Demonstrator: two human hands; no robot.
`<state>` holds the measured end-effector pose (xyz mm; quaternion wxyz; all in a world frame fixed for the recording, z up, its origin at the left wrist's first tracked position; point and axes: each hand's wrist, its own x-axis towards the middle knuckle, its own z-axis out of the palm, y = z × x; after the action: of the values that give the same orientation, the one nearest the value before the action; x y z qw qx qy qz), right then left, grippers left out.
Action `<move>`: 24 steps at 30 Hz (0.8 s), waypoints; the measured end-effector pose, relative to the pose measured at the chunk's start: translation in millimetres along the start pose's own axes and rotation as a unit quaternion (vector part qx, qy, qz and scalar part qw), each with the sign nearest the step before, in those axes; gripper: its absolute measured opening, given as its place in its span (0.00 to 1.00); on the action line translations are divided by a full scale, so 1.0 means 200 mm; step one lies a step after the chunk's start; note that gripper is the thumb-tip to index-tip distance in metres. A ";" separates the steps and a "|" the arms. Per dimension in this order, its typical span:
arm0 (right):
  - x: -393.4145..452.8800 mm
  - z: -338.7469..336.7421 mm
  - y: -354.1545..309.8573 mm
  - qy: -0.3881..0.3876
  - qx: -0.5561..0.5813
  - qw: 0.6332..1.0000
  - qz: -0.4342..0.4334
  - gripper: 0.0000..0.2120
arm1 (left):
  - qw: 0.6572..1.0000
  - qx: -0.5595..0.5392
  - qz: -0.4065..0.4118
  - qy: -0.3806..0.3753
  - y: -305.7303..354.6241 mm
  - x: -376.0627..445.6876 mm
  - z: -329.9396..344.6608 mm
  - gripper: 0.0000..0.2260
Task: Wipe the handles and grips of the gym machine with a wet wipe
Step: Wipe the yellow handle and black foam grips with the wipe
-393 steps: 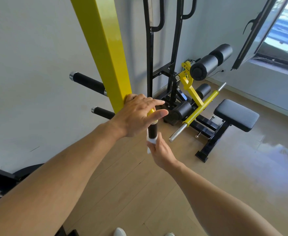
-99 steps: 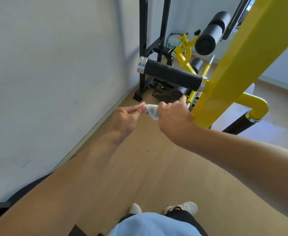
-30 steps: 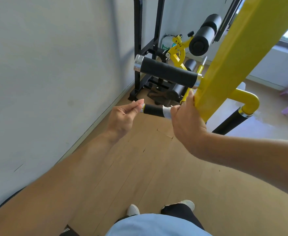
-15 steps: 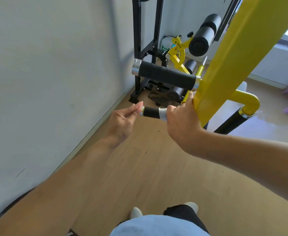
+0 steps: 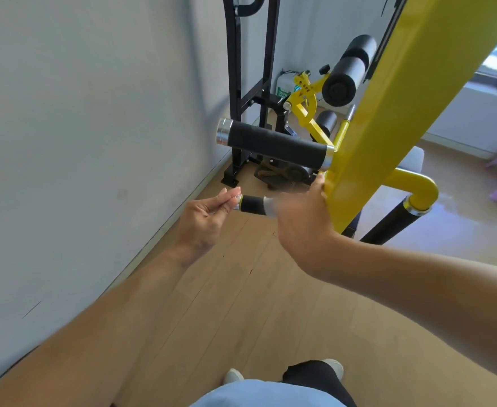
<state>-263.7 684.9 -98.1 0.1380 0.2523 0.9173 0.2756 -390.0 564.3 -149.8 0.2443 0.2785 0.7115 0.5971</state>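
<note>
Right grip (image 5: 300,221) wraps wet wipe (image 5: 269,204) round lower handle (image 5: 251,204) — left grip (image 5: 209,214) pinches its end.

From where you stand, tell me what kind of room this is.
Probably a small home gym: a yellow machine arm with black foam grips, foam leg rollers on a bench behind, plain walls and a wood-look floor.
</note>
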 end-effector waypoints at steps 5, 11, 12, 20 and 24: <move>0.07 0.03 -0.06 0.064 0.091 0.993 -0.027 0.11 | 1.000 -0.002 -0.005 0.002 0.01 0.00 0.01 0.12; 0.18 0.02 -0.22 0.148 0.196 0.966 -0.083 0.13 | 1.000 0.004 0.012 0.006 0.01 -0.03 -0.01 0.11; 0.16 0.03 -0.20 0.144 0.170 0.972 -0.079 0.14 | 1.000 0.004 0.010 0.013 0.00 -0.03 -0.01 0.11; -0.14 0.03 0.02 0.116 -0.053 0.985 -0.117 0.27 | 0.999 0.010 -0.013 0.046 0.02 -0.09 0.05 0.15; -0.26 -0.06 0.10 0.107 0.121 0.962 -0.222 0.19 | 0.994 0.065 -0.006 0.083 0.03 -0.13 0.11 0.16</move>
<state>-217.1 665.7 -70.8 0.0648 0.0260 0.9862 0.1504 -355.2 563.5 -148.1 0.1699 0.2390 0.7683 0.5689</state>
